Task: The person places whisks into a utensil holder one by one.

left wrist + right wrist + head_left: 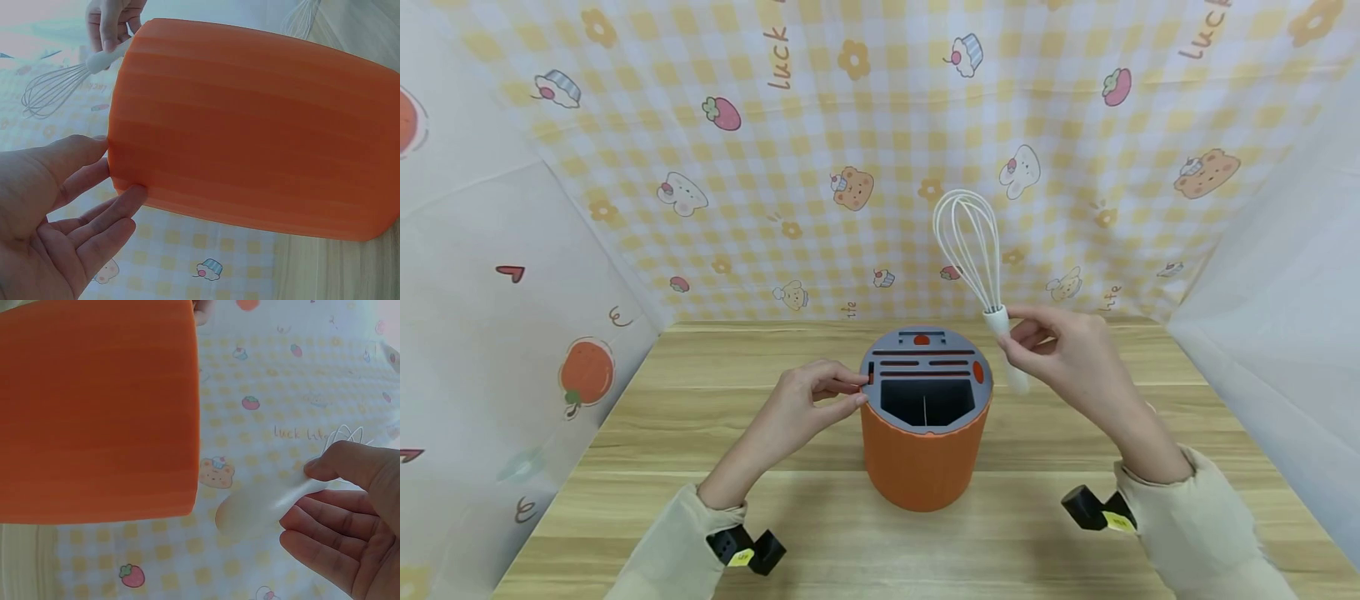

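An orange utensil holder [921,467] stands upright on the table, its grey top [925,340] cut with slots and a dark divided opening. At its left rim rests my left hand [812,400], touching the edge and outer wall with fingertips and thumb. To the right of the holder, my right hand [1067,350] pinches a white whisk [973,242] by the handle. The whisk's wire loops point up, and the handle's lower end [244,512] hangs beside the holder, apart from it. In the left wrist view, the holder's orange wall [250,131] hides its top.
A wood-grain table [760,342] lies under the holder. Behind it hangs a yellow checked cloth [895,125], with pale cloth at both sides. Wire loops [303,19] of another whisk show beyond the holder in the left wrist view. Each sleeve carries a black wrist camera [1082,507].
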Motion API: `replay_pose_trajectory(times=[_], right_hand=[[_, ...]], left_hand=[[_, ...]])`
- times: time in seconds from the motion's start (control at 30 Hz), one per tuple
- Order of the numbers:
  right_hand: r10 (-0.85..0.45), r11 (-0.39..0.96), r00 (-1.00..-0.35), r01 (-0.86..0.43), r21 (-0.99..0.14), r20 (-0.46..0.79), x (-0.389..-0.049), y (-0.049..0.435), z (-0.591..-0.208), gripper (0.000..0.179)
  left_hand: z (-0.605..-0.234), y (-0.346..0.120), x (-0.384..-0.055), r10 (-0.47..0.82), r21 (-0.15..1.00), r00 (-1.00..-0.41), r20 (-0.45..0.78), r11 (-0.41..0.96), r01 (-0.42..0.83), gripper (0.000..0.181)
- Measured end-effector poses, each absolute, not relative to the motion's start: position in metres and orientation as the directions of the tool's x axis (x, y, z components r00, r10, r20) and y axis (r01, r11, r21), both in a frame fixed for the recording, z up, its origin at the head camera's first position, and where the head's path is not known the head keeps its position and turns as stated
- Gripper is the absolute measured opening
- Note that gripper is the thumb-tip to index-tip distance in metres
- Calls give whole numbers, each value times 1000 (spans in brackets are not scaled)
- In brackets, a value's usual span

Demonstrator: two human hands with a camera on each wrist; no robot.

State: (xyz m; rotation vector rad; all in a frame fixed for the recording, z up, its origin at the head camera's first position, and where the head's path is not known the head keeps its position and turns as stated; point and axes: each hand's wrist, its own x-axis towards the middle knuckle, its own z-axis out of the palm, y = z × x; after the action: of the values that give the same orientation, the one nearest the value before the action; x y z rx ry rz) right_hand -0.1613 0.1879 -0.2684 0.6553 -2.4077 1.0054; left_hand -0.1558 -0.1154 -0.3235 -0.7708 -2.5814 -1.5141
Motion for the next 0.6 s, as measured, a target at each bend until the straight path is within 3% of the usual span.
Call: replay_pose_trajectory(times=[0.6], right_hand=[[-299, 545, -798, -593, -593, 524, -163, 167, -255, 23]], left_hand=[[-323, -115, -155, 394, 816, -873, 288, 376, 439, 12]])
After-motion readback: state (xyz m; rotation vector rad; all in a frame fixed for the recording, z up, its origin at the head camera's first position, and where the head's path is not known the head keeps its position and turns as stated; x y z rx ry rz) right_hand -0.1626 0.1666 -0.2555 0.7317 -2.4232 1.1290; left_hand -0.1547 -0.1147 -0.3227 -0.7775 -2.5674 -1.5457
